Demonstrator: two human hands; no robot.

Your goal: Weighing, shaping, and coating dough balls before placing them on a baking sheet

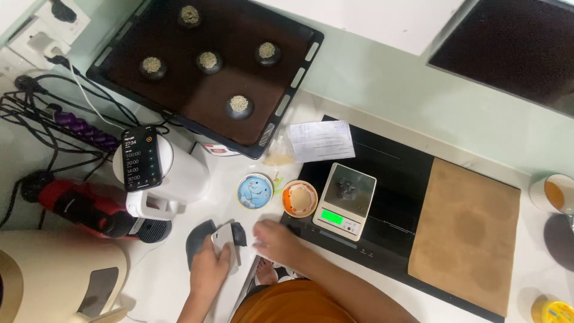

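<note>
My left hand [209, 266] grips a white scraper [227, 239] set against a dark lump of dough [197, 236] on the white counter. My right hand [276, 241] is blurred, just right of the scraper and in front of a small kitchen scale [345, 202]. I cannot tell whether it holds anything. A small dark piece of dough [345, 188] lies on the scale's platform, and its green display is lit. At the far left a black baking tray [293, 84] lined with dark paper carries several dark dough balls [240, 106] topped with pale seeds.
A blue bowl [255, 191] and an orange bowl [299, 198] stand beside the scale. A phone [139, 158] rests on a white appliance [179, 179]. The black hob [388, 197] holds a brown board [469, 230] and a paper note [321, 141]. Left: cables, red appliance [78, 206]. Right: cup [553, 192].
</note>
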